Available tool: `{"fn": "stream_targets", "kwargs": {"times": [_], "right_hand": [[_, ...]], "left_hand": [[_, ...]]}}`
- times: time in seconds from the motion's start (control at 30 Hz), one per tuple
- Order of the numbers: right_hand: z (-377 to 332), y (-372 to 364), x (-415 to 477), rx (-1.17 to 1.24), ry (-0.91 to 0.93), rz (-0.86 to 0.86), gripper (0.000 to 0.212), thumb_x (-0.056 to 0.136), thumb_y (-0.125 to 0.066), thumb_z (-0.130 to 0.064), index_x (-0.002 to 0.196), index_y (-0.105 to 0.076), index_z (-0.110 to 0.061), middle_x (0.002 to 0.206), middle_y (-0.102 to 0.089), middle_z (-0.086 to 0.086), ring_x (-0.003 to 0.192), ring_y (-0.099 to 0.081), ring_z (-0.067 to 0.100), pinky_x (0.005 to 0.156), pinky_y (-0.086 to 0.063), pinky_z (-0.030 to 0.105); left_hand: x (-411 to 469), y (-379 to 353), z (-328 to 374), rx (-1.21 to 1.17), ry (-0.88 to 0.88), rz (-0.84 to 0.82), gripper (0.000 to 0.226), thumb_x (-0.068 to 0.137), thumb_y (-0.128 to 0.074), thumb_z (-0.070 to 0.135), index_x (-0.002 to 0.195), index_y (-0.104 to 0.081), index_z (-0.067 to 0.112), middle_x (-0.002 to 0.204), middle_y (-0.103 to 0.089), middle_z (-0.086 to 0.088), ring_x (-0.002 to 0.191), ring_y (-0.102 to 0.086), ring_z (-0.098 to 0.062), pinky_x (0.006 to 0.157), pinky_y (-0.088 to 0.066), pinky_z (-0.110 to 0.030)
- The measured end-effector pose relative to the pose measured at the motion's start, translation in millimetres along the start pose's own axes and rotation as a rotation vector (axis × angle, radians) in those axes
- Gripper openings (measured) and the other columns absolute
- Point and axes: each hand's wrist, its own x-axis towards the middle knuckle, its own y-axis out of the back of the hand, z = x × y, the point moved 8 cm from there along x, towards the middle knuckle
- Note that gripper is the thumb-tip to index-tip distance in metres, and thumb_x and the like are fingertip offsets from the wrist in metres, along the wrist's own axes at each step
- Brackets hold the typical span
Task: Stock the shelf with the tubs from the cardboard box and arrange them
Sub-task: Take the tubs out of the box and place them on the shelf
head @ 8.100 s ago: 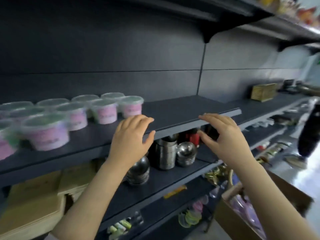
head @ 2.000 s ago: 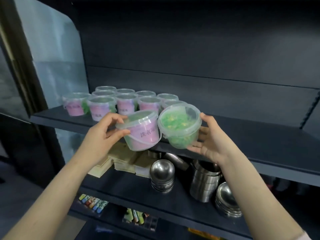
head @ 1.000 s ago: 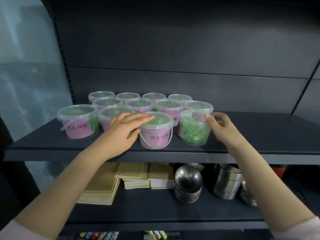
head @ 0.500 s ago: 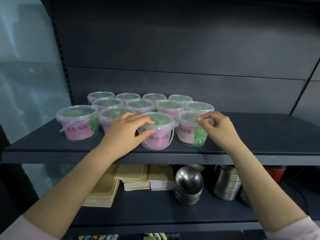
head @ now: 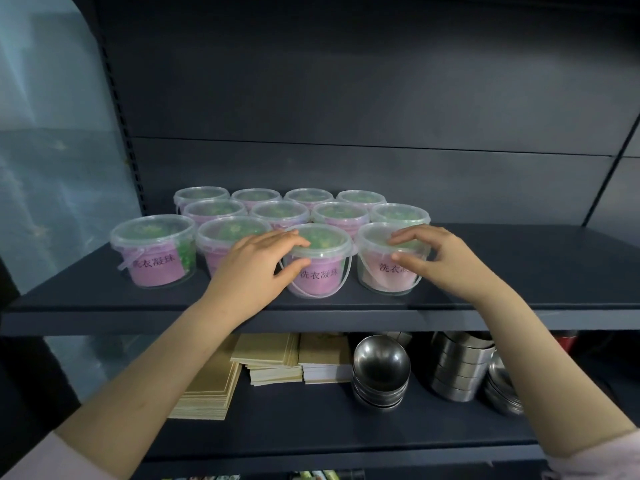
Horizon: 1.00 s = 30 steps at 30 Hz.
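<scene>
Several clear plastic tubs with pink labels and green contents stand in rows on the dark shelf (head: 519,271). My left hand (head: 256,271) grips the third front-row tub (head: 322,268), fingers over its lid and thumb on its side. The rightmost front tub (head: 384,268) is held by my right hand (head: 436,258), fingers on its lid and thumb against its label. Both tubs stand upright near the shelf's front edge, labels facing me. The cardboard box is out of view.
More tubs (head: 277,213) fill the rows behind, and another tub (head: 152,251) stands at front left. On the shelf below lie stacks of tan paper (head: 270,362), steel bowls (head: 381,372) and steel containers (head: 460,368). The tub shelf is bare to the right.
Both tubs were set down on the shelf. The right tub has been turned so its pink label now faces front. My left hand stays on the third tub.
</scene>
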Motion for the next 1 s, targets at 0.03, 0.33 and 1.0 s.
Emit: {"fn": "stream_targets", "kwargs": {"times": [0.03, 0.33, 1.0], "right_hand": [[-0.1, 1.1, -0.4, 0.053, -0.012, -0.015, 0.017, 0.081, -0.074, -0.032, 0.097, -0.07, -0.032, 0.109, -0.066, -0.022, 0.113, -0.055, 0.0, 0.101, -0.038, 0.021], [5.3, -1.9, 6.6, 0.094, -0.05, -0.095, 0.013, 0.084, -0.07, -0.02, 0.094, -0.068, -0.028, 0.117, -0.065, -0.021, 0.117, -0.054, -0.005, 0.107, -0.037, 0.026], [-2.1, -2.3, 15.8, -0.17, 0.001, -0.046, 0.021, 0.082, -0.07, -0.035, 0.104, -0.067, -0.035, 0.113, -0.061, -0.022, 0.111, -0.053, 0.003, 0.094, -0.038, 0.018]], "left_hand": [[0.8, -0.8, 0.2, 0.025, 0.004, 0.002, 0.036, 0.09, -0.056, 0.043, 0.12, -0.063, 0.023, 0.133, -0.058, 0.002, 0.127, -0.05, -0.015, 0.108, -0.031, -0.033], [15.5, -7.2, -3.6, 0.12, 0.02, -0.069, 0.03, 0.093, -0.056, 0.036, 0.118, -0.06, 0.021, 0.124, -0.064, 0.003, 0.121, -0.054, -0.02, 0.103, -0.035, -0.031], [33.8, -19.8, -6.2, 0.085, -0.016, -0.12, 0.031, 0.096, -0.046, 0.043, 0.123, -0.058, 0.035, 0.128, -0.058, 0.017, 0.123, -0.047, -0.012, 0.091, -0.041, -0.027]]}}
